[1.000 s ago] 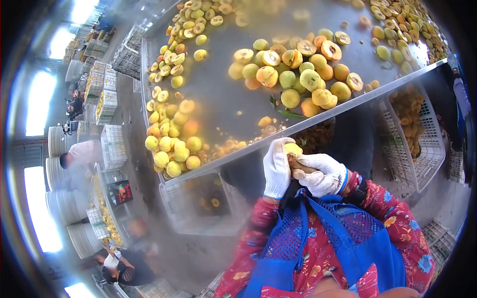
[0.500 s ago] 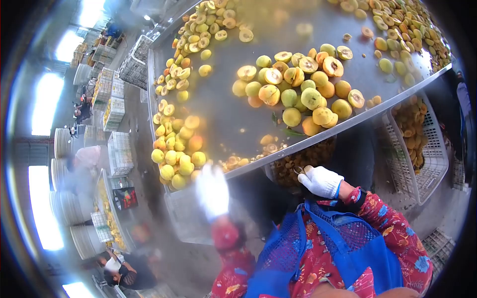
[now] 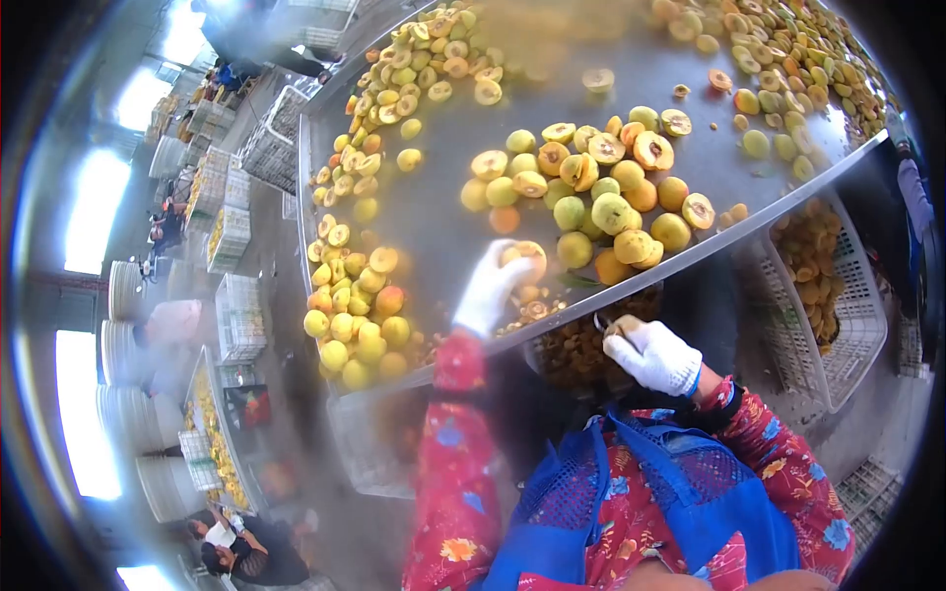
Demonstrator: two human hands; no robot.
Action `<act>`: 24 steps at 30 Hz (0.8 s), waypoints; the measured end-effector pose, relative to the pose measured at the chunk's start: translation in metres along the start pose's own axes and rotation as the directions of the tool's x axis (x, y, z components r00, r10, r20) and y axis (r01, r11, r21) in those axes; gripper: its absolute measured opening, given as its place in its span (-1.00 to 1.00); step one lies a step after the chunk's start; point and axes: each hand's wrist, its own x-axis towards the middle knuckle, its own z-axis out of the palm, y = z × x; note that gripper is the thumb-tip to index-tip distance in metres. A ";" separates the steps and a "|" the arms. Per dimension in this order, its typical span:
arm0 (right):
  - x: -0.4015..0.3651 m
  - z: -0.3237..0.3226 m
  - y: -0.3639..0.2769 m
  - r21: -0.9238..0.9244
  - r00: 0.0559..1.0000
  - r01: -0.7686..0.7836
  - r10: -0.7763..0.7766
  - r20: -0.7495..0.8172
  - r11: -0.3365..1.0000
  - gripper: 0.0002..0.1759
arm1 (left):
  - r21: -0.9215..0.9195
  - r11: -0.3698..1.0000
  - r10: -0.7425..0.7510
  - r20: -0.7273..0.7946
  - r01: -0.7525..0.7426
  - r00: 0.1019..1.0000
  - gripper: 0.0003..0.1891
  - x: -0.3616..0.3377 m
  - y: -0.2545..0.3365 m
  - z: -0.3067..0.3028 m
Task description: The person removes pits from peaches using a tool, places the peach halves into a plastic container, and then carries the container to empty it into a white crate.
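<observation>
My left hand (image 3: 486, 288), in a white glove, is over the near edge of the metal table. Its fingers are closed on an apricot (image 3: 524, 259), partly hidden and blurred. A pile of apricots (image 3: 611, 212), whole and halved, lies just beyond it; some cut faces show brown pits or hollows. My right hand (image 3: 654, 357), also gloved, is below the table edge, wrapped round a small tool (image 3: 600, 321) with a curved metal tip. Beneath that hand a container of brownish pieces (image 3: 572, 353) is partly in view.
The metal table (image 3: 448, 187) has a raised rim. More apricots (image 3: 360, 310) line its left side, and a heap of halves (image 3: 788, 59) covers the far right. A white plastic crate (image 3: 852, 335) with fruit pieces stands at right. Other people (image 3: 251, 547) and stacked crates are at left.
My left hand has moved right and up from the table's left corner, and an apricot now shows in its fingers. The right hand has shifted slightly; its tool's tip now points up.
</observation>
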 end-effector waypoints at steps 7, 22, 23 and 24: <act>0.049 0.015 -0.041 0.533 0.993 0.118 -0.102 -0.059 0.838 -0.42 | -0.245 0.968 -0.028 0.117 0.057 0.993 -0.44 -0.101 -0.008 0.037; 0.039 0.047 -0.050 0.884 0.970 -0.237 0.149 0.192 0.403 -0.76 | 0.118 0.906 0.422 -0.220 -0.406 0.879 -0.52 -0.125 -0.032 0.052; 0.041 0.044 -0.051 0.842 0.969 -0.248 0.135 0.208 0.479 -0.71 | -0.047 0.953 0.283 -0.215 -0.300 0.935 -0.54 -0.123 -0.030 0.052; 0.040 0.042 -0.053 0.815 0.981 -0.194 0.104 0.163 0.546 -0.69 | -0.091 0.979 0.168 -0.162 -0.184 0.972 -0.55 -0.126 -0.028 0.050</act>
